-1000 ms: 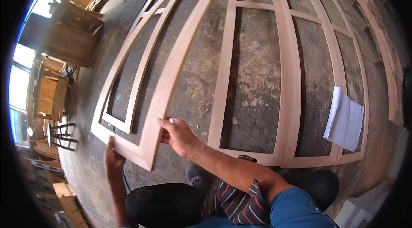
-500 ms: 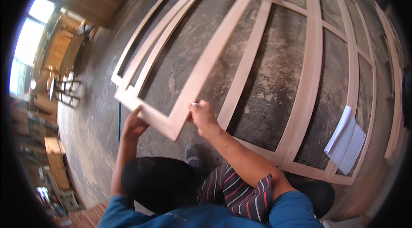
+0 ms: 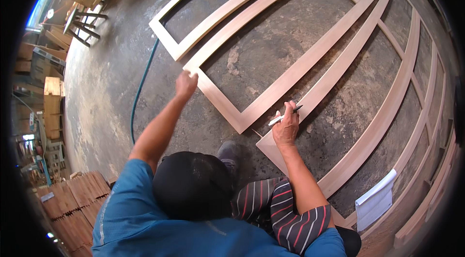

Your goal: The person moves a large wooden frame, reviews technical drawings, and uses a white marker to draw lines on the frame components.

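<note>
My left hand (image 3: pixel 186 85) is closed on the near left corner of a pale wooden frame (image 3: pixel 219 101), which lies in the middle of the floor. In my right hand (image 3: pixel 286 128) is a marker pen (image 3: pixel 277 120) with a white barrel and a black end. That hand is over the near end of a second wooden frame (image 3: pixel 334 75), to the right of the first. Whether its fingers touch the wood I cannot tell. Another wooden frame (image 3: pixel 165 39) lies on the left, beyond my left hand.
White paper sheets (image 3: pixel 375 204) lie on the right-hand frame. A green hose (image 3: pixel 144 85) runs along the concrete floor at left. A stool (image 3: pixel 83 25) stands far left, and stacked wooden boards (image 3: pixel 72 204) lie near left. My shoe (image 3: pixel 227 154) is close to the middle frame.
The middle frame's near end, which both hands held raised, is now lower. My right hand has come off it and moved right with the pen. My left hand has shifted to its left corner.
</note>
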Demonstrator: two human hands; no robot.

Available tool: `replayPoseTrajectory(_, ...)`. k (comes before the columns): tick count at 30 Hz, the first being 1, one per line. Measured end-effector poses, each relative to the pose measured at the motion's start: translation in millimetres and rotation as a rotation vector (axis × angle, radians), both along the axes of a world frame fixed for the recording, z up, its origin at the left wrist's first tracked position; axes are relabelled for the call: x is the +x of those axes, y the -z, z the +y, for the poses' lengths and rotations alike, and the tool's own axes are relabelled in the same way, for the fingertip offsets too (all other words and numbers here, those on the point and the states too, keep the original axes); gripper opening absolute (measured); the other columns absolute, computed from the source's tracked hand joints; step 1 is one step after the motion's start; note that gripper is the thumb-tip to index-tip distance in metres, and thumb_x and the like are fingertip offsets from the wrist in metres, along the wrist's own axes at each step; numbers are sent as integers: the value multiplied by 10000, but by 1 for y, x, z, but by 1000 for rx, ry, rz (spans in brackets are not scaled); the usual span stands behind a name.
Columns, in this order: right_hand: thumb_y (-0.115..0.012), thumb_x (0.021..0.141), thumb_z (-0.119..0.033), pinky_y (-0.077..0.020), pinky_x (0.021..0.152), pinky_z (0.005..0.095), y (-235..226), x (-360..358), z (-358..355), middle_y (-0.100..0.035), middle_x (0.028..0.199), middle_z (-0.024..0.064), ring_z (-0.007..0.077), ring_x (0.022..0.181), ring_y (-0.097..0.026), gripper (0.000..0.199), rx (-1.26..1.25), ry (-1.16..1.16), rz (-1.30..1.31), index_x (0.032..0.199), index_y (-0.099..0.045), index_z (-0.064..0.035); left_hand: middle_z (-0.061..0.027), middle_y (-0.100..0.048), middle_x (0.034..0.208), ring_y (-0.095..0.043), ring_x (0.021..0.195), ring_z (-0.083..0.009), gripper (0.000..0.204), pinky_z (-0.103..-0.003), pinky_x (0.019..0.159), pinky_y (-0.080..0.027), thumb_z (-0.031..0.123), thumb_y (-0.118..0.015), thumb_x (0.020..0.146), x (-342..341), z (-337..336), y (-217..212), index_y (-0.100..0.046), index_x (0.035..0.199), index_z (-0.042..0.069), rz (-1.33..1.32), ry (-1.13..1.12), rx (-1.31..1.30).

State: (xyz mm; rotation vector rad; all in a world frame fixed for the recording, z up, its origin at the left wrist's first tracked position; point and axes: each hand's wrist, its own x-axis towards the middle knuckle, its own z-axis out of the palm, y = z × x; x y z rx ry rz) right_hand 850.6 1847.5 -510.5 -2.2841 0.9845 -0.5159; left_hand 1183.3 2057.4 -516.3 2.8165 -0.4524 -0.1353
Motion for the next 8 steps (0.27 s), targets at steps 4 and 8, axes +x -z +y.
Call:
replayPoseTrajectory(4, -654, 839, -125, -287, 1104, 568, 35, -3, 4, -495, 1368, 231, 447, 1313, -402, 460, -195, -96, 60, 1256, -485, -34, -213, -601, 1179, -566, 1130, -379, 463, -466, 937, -477, 288, -675, 847, 60, -29, -6, -564, 1182, -13, -119, 110, 189)
replayPoseTrajectory(8, -661, 833, -161, -264, 1118, 580, 59, 1, 5, -484, 1397, 224, 433, 1339, -388, 459, -226, -94, 96, 1248, -500, -47, -183, -520, 1342, -509, 1242, -340, 630, -412, 1026, -440, 274, -736, 807, 118, -45, 10, -482, 1321, 12, -141, 150, 351)
